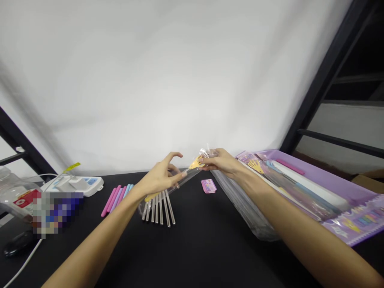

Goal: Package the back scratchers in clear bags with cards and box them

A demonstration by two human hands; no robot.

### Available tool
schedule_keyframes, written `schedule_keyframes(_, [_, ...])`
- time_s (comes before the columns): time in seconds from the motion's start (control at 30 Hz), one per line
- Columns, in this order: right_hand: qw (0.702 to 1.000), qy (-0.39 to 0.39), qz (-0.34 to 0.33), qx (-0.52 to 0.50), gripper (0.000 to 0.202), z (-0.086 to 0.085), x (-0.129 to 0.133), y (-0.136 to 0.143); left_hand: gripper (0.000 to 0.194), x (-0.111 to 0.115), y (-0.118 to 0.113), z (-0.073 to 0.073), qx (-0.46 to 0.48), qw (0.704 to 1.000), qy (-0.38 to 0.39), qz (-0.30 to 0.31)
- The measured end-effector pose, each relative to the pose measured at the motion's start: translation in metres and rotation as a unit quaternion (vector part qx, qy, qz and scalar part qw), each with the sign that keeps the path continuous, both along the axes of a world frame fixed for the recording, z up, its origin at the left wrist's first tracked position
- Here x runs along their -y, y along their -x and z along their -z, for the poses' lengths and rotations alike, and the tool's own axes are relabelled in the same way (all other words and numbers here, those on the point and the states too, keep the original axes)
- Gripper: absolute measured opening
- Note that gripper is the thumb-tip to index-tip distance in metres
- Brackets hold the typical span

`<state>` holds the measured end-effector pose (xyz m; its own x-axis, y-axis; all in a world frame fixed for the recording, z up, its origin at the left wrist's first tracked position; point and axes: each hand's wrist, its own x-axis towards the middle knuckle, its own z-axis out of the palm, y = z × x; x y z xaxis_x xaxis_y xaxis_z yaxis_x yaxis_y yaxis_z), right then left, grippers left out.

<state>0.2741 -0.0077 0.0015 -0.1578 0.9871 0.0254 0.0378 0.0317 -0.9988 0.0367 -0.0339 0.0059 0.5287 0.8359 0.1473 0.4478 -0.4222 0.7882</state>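
Observation:
A back scratcher in a clear plastic sleeve, with a yellow hand-shaped head [197, 163] and a yellow handle end [151, 197], slants across the middle of the view. My right hand [220, 162] pinches the sleeve's upper end beside that head. Around the sleeve's middle, my left hand [165, 174] has its thumb and lower fingers, while its index finger is raised away. Below my left hand, several silver metal rods [162, 210] lie fanned out on the black table [186, 252]. A small stack of pink printed cards [208, 186] lies near my right hand.
Pink, purple and blue tubes [115, 198] lie left of my left forearm. A power strip [87, 186], clear jar [15, 192] and white cable [25, 262] are further left. Clear sleeves [243, 208] and a purple bin [324, 180] with packaged scratchers sit right. A white wall [168, 80] rises behind.

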Motion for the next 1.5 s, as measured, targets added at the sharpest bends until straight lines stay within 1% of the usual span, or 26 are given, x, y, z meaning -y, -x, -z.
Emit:
schedule_keyframes(0.07, [1.0, 0.001, 0.013, -0.028, 0.019, 0.006, 0.0, 0.006, 0.048, 0.001, -0.006, 0.005, -0.003, 0.999, -0.04, -0.025])
schedule_keyframes(0.1, [0.999, -0.002, 0.013, -0.038, 0.02, 0.008, 0.0, 0.008, 0.043, 0.001, -0.009, 0.007, 0.001, 0.999, -0.045, -0.023])
schedule_keyframes(0.17, [0.999, -0.011, 0.003, -0.042, 0.023, 0.012, -0.001, 0.011, 0.034, 0.0, -0.012, 0.01, 0.01, 1.0, -0.027, 0.006])
schedule_keyframes(0.27, [0.999, -0.027, -0.028, -0.02, 0.028, 0.015, -0.003, 0.01, 0.026, -0.001, -0.01, 0.01, 0.006, 0.998, 0.02, 0.058])
schedule_keyframes(0.33, [0.998, -0.034, -0.044, -0.017, 0.031, 0.016, -0.004, 0.009, 0.025, -0.002, -0.01, 0.009, 0.007, 0.997, 0.04, 0.068])
schedule_keyframes(0.4, [0.997, -0.034, -0.056, -0.026, 0.032, 0.018, -0.005, 0.009, 0.027, -0.001, -0.011, 0.009, 0.033, 0.996, 0.055, 0.056])
schedule_keyframes(0.5, [0.996, -0.019, -0.084, -0.018, 0.034, 0.017, -0.004, 0.008, 0.029, -0.001, -0.015, 0.014, 0.079, 0.994, 0.061, 0.036])
schedule_keyframes(0.57, [0.995, -0.005, -0.098, -0.003, 0.034, 0.015, -0.003, 0.007, 0.029, -0.001, -0.017, 0.018, 0.081, 0.994, 0.058, 0.037])
schedule_keyframes(0.67, [0.996, 0.002, -0.084, 0.008, 0.034, 0.011, -0.001, 0.007, 0.031, -0.002, -0.016, 0.022, 0.084, 0.993, 0.069, 0.052])
schedule_keyframes(0.73, [0.997, -0.008, -0.074, 0.019, 0.034, 0.01, -0.001, 0.007, 0.039, -0.002, -0.016, 0.024, 0.105, 0.989, 0.085, 0.054])
schedule_keyframes(0.83, [0.993, -0.029, -0.097, 0.056, 0.033, 0.012, -0.001, 0.008, 0.044, -0.005, -0.018, 0.026, 0.143, 0.986, 0.079, 0.041])
schedule_keyframes(0.93, [0.988, -0.045, -0.119, 0.086, 0.033, 0.016, -0.003, 0.011, 0.04, -0.008, -0.018, 0.028, 0.151, 0.985, 0.075, 0.048])
schedule_keyframes(1.03, [0.99, -0.058, -0.105, 0.072, 0.035, 0.021, -0.006, 0.016, 0.041, -0.011, -0.018, 0.03, 0.158, 0.983, 0.084, 0.047])
schedule_keyframes(1.13, [0.993, -0.065, -0.089, 0.047, 0.036, 0.023, -0.008, 0.019, 0.039, -0.013, -0.017, 0.032, 0.177, 0.981, 0.069, 0.028])
schedule_keyframes(1.2, [0.995, -0.048, -0.088, 0.028, 0.039, 0.023, -0.008, 0.018, 0.033, -0.013, -0.017, 0.033, 0.177, 0.983, 0.047, 0.022])
schedule_keyframes(1.3, [0.995, -0.004, -0.102, 0.008, 0.043, 0.02, -0.007, 0.014, 0.024, -0.013, -0.016, 0.032, 0.152, 0.988, 0.021, 0.027])
schedule_keyframes(1.33, [0.993, 0.01, -0.113, 0.01, 0.044, 0.018, -0.007, 0.011, 0.025, -0.013, -0.015, 0.032, 0.143, 0.989, 0.023, 0.034])
schedule_keyframes(1.4, [0.989, 0.027, -0.137, 0.038, 0.045, 0.012, -0.006, 0.003, 0.037, -0.013, -0.012, 0.03, 0.127, 0.989, 0.049, 0.052])
schedule_keyframes(1.43, [0.987, 0.028, -0.143, 0.072, 0.046, 0.009, -0.007, -0.001, 0.045, -0.013, -0.01, 0.029, 0.118, 0.989, 0.066, 0.059])
schedule_keyframes(1.5, [0.973, 0.0, -0.138, 0.183, 0.043, 0.004, -0.008, -0.012, 0.054, -0.013, -0.006, 0.028, 0.097, 0.989, 0.092, 0.064])
